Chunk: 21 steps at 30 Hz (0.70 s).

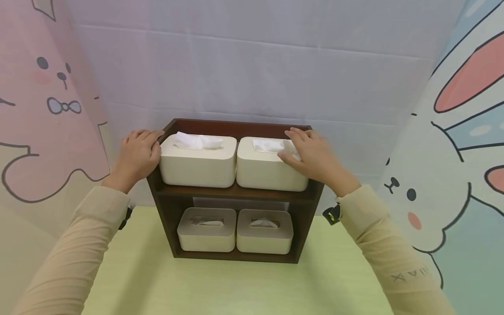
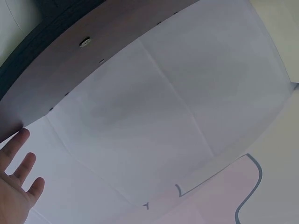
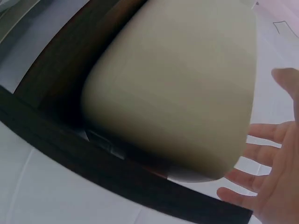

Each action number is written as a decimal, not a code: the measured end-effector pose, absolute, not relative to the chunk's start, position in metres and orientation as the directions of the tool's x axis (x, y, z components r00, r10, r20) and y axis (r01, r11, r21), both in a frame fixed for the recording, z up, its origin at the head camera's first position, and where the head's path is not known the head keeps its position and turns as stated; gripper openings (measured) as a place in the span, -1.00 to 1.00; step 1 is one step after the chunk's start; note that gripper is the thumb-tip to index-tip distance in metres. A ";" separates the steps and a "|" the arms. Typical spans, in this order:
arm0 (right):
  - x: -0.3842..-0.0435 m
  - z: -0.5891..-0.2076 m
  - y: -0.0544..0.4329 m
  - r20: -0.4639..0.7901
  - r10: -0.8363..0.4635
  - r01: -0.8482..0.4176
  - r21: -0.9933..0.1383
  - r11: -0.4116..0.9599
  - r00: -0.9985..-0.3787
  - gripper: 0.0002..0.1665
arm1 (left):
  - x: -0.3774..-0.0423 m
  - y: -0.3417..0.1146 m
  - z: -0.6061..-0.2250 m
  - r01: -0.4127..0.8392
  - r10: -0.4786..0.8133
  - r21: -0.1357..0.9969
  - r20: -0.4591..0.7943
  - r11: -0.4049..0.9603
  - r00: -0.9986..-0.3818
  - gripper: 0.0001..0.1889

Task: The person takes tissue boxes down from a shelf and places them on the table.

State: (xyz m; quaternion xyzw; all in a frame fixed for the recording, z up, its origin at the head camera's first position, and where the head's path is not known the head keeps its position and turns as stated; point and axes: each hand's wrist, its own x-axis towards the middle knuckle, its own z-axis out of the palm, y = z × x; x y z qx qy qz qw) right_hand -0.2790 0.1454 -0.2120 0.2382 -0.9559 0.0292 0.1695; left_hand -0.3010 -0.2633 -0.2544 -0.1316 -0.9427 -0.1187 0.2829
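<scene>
A dark brown two-tier shelf [image 1: 236,194] holds white tissue boxes. On its upper tier sit a left tissue box [image 1: 198,168] and a right tissue box [image 1: 271,173], both with tissue showing at the top. My left hand [image 1: 138,155] is at the shelf's upper left corner; in the left wrist view a fingertip meets the shelf's side panel [image 2: 93,51]. My right hand [image 1: 313,155] hovers over the right end of the upper right box, fingers spread and thumb apart. In the right wrist view that hand [image 3: 275,172] is beside the box [image 3: 177,84], gripping nothing visible.
On the lower tier are two more tissue boxes [image 1: 206,229], [image 1: 264,232] side by side. The shelf stands on a light green table [image 1: 236,288]. Behind it hangs a pale cloth [image 1: 252,78], with cartoon-printed panels at left and right.
</scene>
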 end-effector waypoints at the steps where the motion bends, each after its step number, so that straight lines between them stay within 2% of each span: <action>1: -0.281 -0.212 0.144 0.309 -0.447 -0.463 0.022 0.886 -0.840 -0.15 | -0.301 -0.263 -0.255 0.317 0.181 0.151 0.566 0.936 -0.804 -0.53; 7: -0.297 -0.213 0.137 0.162 -0.449 -0.453 0.013 0.891 -0.879 0.06 | -0.302 -0.263 -0.256 0.327 0.175 0.170 0.578 0.929 -0.797 -0.54; 12: -0.307 -0.213 0.134 0.088 -0.443 -0.444 0.009 0.896 -0.892 0.20 | -0.302 -0.264 -0.257 0.335 0.168 0.191 0.582 0.923 -0.795 -0.54; 21: -0.319 -0.208 0.132 -0.011 -0.452 -0.452 -0.017 0.892 -0.892 0.29 | -0.303 -0.264 -0.258 0.337 0.163 0.205 0.581 0.919 -0.798 -0.53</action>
